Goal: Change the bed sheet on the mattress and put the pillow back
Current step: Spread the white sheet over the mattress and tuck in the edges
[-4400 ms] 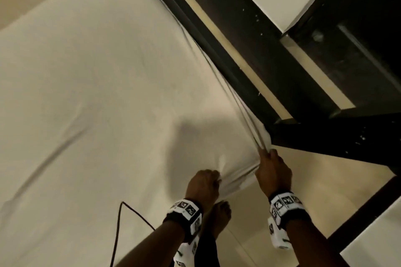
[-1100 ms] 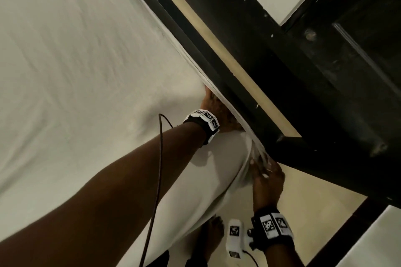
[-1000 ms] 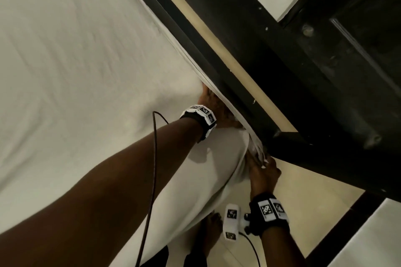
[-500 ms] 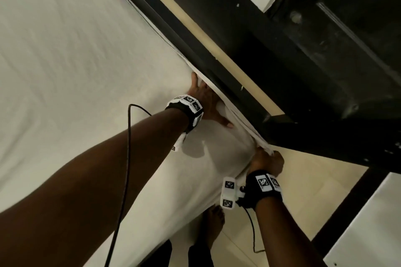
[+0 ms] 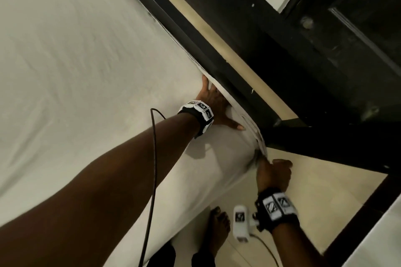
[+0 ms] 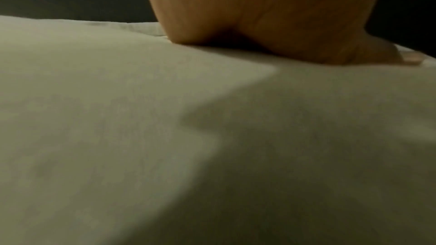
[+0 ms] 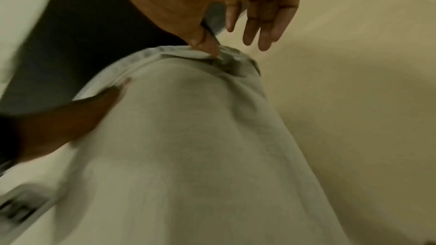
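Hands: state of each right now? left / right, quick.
Left hand: open, palm pressed flat on the bed sheet by the mattress corner.
Right hand: thumb pinches the sheet's bunched corner; other fingers extended.

Bed: mattress (image 5: 230,171) under a smooth off-white cotton bed sheet (image 5: 86,71), against a dark wooden bed frame (image 5: 195,50).
Floor: pale beige tiles (image 5: 325,191); a bare foot (image 5: 219,232) stands there.

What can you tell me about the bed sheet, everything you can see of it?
The bed sheet is a plain off-white woven cloth, spread mostly smooth over the mattress with faint creases. At the near corner it drapes over the edge and bunches into folds beside the dark bed frame. The left hand presses flat on it near that edge, fingers spread. The right hand pinches the gathered hem at the corner between thumb and forefinger, the other fingers extended.
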A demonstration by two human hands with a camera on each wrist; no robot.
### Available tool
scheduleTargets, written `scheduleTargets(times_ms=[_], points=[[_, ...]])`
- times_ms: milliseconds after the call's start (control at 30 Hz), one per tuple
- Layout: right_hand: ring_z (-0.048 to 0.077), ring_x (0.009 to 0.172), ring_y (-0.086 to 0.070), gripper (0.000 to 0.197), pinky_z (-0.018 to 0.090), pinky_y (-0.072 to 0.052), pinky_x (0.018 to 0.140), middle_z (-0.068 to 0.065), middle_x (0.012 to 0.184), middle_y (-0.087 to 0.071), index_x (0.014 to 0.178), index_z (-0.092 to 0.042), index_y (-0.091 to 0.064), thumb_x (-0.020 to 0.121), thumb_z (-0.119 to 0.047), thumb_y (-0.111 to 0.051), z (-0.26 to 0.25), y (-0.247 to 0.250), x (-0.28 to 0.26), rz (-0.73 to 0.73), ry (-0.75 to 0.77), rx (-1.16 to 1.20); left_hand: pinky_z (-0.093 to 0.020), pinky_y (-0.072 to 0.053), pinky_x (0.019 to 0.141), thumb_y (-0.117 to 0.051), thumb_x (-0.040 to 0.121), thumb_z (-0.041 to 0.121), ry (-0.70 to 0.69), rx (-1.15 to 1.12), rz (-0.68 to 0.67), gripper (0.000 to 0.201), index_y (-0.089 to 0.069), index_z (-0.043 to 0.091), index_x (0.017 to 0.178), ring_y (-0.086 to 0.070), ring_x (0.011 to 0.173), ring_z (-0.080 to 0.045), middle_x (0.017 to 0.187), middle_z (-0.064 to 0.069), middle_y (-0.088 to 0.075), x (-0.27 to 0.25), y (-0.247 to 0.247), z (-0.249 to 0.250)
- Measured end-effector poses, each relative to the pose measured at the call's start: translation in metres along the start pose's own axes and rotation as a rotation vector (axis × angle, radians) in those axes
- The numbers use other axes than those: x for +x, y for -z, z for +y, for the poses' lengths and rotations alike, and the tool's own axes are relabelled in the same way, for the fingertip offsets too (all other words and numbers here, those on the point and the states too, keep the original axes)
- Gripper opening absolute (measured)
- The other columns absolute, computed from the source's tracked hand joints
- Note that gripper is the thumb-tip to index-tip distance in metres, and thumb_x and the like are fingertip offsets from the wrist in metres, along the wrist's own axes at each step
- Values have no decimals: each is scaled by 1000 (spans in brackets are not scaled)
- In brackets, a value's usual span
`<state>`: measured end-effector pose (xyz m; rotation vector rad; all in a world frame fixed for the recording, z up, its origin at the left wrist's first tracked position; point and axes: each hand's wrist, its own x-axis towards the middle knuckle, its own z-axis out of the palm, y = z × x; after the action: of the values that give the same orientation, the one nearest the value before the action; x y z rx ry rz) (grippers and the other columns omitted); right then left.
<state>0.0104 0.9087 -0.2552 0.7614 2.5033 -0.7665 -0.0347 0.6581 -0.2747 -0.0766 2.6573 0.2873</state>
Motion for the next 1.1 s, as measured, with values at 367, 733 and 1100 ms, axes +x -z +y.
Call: scheduleTargets(times_ms=[367, 733, 1100], points=[[34, 148, -27, 69, 53, -23, 121, 12, 163, -26, 160, -20, -19, 101, -47, -44, -59, -39, -39, -222, 858, -489, -59, -16, 122, -42, 100, 36, -37, -25, 183, 57, -36, 26, 155, -21, 153, -27, 163, -6, -31, -55, 9, -17], [31, 148, -27, 128, 58, -20, 120, 3, 163, -26, 157, -37, -11, 55, -98, -57, -108, -71, 5, -492, 505, -390, -73, 4, 115, 0, 91, 69, 146, 194, 106, 74, -15, 43, 159, 1, 156, -33, 170, -6, -6, 20, 27, -115], [26, 140, -42, 140, 53, -35, 115, -2, 152, -45, 152, -35, -32, 32, -92, -75, -108, -79, 20, -541, 391, -144, -71, 7, 116, -6, 99, 59, 188, 112, 139, 72, -7, 25, 162, 1, 156, -35, 169, -10, -5, 4, 10, -75]])
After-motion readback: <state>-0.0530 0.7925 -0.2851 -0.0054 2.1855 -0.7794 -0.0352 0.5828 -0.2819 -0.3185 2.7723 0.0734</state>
